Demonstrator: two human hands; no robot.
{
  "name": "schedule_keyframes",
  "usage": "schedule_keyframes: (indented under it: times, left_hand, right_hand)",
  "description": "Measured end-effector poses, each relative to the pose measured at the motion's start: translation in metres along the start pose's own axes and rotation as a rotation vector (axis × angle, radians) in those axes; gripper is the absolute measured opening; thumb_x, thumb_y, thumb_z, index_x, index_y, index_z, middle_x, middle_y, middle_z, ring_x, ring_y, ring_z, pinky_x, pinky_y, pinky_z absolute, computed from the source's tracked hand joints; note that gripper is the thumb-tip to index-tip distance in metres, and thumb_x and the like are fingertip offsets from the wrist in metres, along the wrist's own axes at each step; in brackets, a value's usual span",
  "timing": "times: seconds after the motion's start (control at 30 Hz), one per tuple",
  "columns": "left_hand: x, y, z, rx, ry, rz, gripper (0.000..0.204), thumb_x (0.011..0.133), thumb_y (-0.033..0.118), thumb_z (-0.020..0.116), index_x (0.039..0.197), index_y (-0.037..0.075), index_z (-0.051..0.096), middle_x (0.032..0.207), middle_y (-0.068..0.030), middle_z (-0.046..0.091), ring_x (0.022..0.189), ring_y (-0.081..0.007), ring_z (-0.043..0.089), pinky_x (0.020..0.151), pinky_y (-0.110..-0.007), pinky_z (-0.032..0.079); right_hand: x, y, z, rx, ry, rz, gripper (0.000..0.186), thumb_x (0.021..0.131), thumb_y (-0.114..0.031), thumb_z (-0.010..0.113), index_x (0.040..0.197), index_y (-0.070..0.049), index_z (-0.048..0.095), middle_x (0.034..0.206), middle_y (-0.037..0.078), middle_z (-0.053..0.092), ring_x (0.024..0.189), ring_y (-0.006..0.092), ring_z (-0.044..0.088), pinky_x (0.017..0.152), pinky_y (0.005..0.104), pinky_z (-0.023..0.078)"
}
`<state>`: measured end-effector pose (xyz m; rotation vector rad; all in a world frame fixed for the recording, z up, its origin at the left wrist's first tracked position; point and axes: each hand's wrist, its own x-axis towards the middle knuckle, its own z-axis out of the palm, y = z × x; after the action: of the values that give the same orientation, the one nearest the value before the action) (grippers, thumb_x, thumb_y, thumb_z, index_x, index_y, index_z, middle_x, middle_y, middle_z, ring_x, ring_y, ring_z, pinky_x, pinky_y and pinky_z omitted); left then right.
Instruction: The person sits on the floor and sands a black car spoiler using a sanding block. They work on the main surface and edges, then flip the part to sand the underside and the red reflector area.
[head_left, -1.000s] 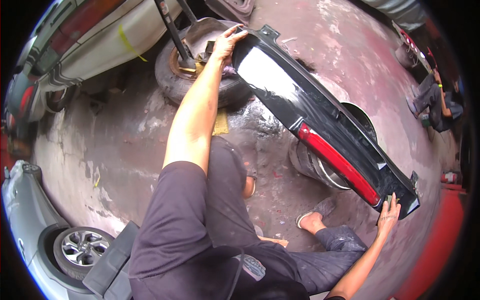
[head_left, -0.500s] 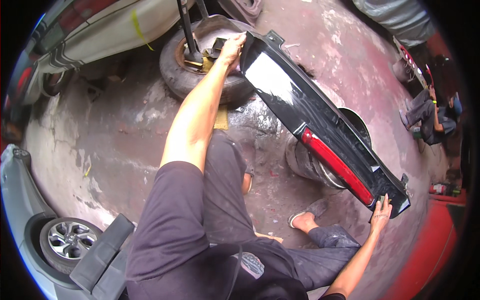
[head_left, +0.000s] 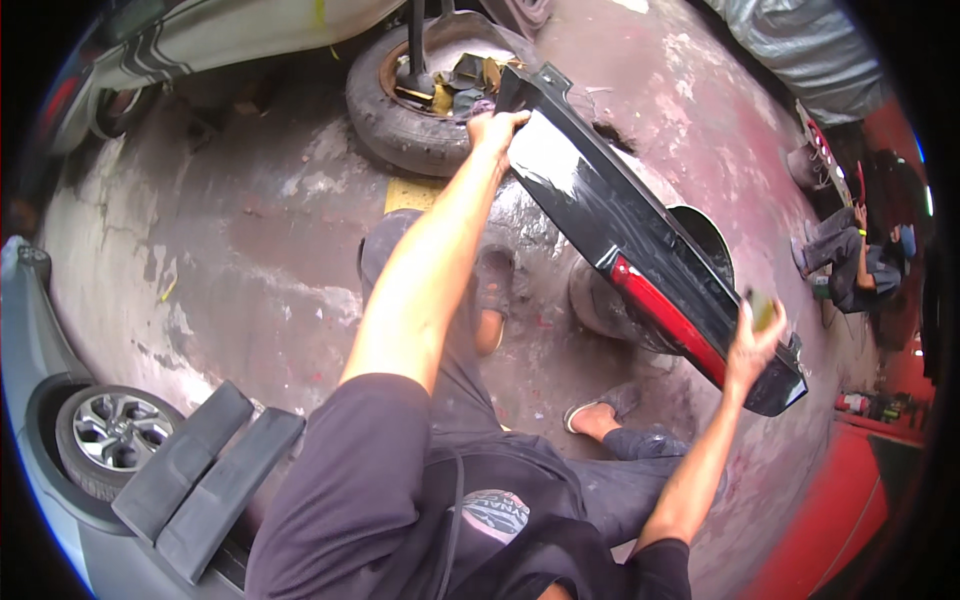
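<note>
My left hand point(head_left: 497, 132) grips the upper left end of a long black car trim panel point(head_left: 610, 190) with a red light strip point(head_left: 668, 312) set along its near edge. The panel slants down to the right, with a white glare on its glossy upper part. Just over its lower right end, my right hand point(head_left: 755, 345) holds a small yellow-green pad point(head_left: 762, 310), blurred by motion, between thumb and fingers. Whether the pad touches the panel I cannot tell. Below the panel stands a round metal drum or rim point(head_left: 600, 300), partly hidden.
A tire point(head_left: 400, 130) lies flat at the top, scraps and a metal post inside it. Two grey trim pieces point(head_left: 185, 450) lean by a grey car's wheel point(head_left: 120, 432), lower left. A red car panel point(head_left: 825, 510) is at lower right. Another person point(head_left: 860, 250) sits at far right.
My right hand has lifted from the panel's near edge up and over its lower right end, carrying the pad. My left hand has shifted slightly down along the panel's edge.
</note>
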<state>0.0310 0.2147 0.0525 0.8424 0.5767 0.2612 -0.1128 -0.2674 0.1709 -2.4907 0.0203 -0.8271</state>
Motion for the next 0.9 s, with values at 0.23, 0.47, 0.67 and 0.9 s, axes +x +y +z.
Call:
schedule_keyframes:
  times: [0.23,0.47,0.67,0.9]
  left_hand:
    - [-0.085,-0.075,-0.01,-0.529,-0.149,0.169,0.058,0.084,-0.006,0.074,0.139,0.002,0.057,0.127,-0.0123,0.07,0.111,-0.0228,0.07,0.099,-0.039,0.058]
    - [-0.092,-0.075,-0.003,-0.515,-0.133,0.273,0.059,0.09,0.005,0.079,0.142,0.006,0.052,0.129,-0.007,0.066,0.114,-0.0186,0.066,0.1,-0.035,0.055]
    - [-0.091,-0.073,0.004,-0.36,-0.032,0.278,0.06,0.092,0.009,0.081,0.144,0.005,0.052,0.131,-0.0061,0.066,0.119,-0.0173,0.063,0.103,-0.034,0.053]
    - [-0.103,-0.083,0.014,-0.348,0.086,0.338,0.04,0.101,0.019,0.067,0.136,0.002,0.056,0.131,-0.0111,0.067,0.115,-0.0169,0.063,0.097,-0.032,0.051]
  right_hand:
    - [0.004,-0.188,0.132,0.27,-0.353,-0.432,0.038,0.093,-0.023,0.079,0.125,-0.005,0.069,0.126,0.02,0.07,0.114,0.0351,0.071,0.099,0.0426,0.054]
    - [0.003,-0.285,0.202,0.132,-0.372,-0.87,0.04,0.087,-0.014,0.079,0.125,-0.014,0.07,0.123,0.02,0.064,0.111,0.0412,0.065,0.094,0.0486,0.053]
    - [-0.008,-0.297,0.254,0.048,-0.414,-1.132,0.042,0.081,-0.009,0.079,0.122,-0.019,0.073,0.109,0.018,0.061,0.101,0.038,0.062,0.084,0.0492,0.051]
    - [0.048,-0.318,0.274,-0.09,-0.323,-1.092,0.033,0.086,-0.012,0.075,0.118,-0.018,0.074,0.109,0.015,0.063,0.104,0.0346,0.062,0.079,0.0509,0.05]
